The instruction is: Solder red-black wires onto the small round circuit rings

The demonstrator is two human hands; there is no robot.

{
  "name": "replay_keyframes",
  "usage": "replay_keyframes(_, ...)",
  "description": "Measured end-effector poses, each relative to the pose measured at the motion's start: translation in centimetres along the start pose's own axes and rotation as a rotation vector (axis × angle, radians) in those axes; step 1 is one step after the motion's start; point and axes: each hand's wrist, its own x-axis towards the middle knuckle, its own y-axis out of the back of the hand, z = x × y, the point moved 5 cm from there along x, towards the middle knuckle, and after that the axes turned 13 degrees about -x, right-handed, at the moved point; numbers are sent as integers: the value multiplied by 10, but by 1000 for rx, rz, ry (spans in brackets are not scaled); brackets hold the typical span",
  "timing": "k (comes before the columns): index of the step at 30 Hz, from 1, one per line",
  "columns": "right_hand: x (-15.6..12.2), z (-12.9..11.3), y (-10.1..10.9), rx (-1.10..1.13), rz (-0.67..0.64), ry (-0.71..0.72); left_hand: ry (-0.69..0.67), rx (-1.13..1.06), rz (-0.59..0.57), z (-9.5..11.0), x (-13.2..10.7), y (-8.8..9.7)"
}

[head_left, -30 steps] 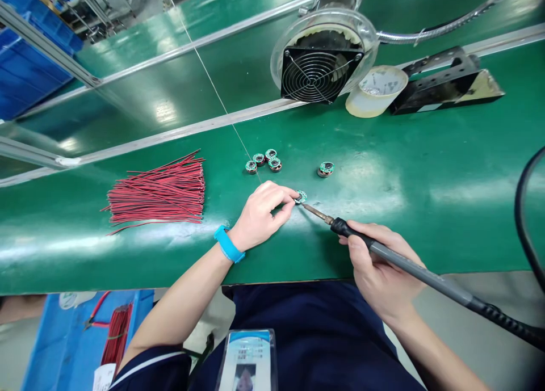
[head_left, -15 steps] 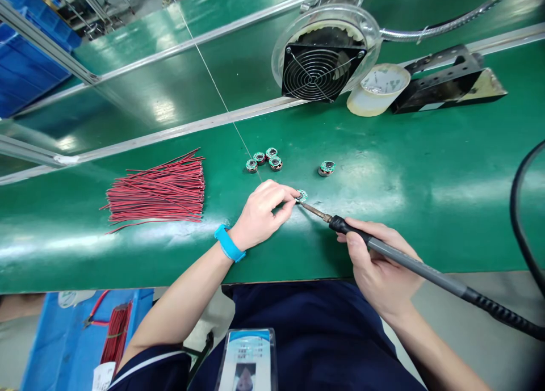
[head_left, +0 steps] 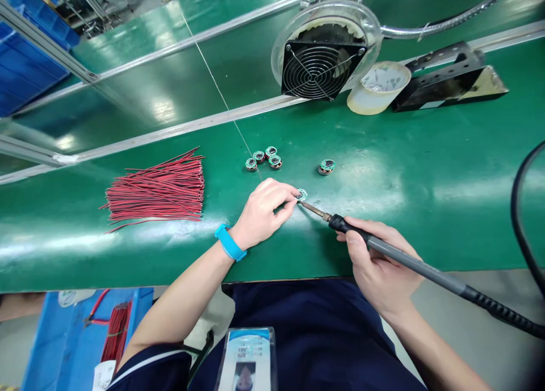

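Note:
My left hand [head_left: 269, 209], with a blue band at the wrist, pinches a small round circuit board part [head_left: 302, 194] against the bench; the fingers hide much of it. In my right hand [head_left: 381, 260] is a soldering iron [head_left: 395, 256], gripped like a pen. Its tip touches or nearly touches the near edge of the part, right by my left fingertips. Several similar round parts with green tops [head_left: 275, 162] stand in a cluster beyond my left hand. One more round part [head_left: 326, 167] sits apart, farther right.
A pile of red-and-black wires [head_left: 157, 189] lies left on the green bench [head_left: 447, 209]. Behind stand a fan [head_left: 321, 70], a tape roll [head_left: 378, 90] and a black metal holder [head_left: 447, 87]. A blue bin [head_left: 63, 345] with pliers [head_left: 97, 308] is below left. A black cable [head_left: 517, 209] loops right.
Almost nothing differs; both hands, the soldering iron and the round part keep their places, with only a slight shift of the whole view.

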Motion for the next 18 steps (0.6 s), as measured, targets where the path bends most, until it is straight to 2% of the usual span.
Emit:
replay_keyframes(11, 0, -7, 1, -102, 32, 164, 24, -6, 19, 3, 0, 1)
replay_keyframes(18, -1, -4, 2, -68, 48, 119, 54, -14, 14, 3, 0, 1)
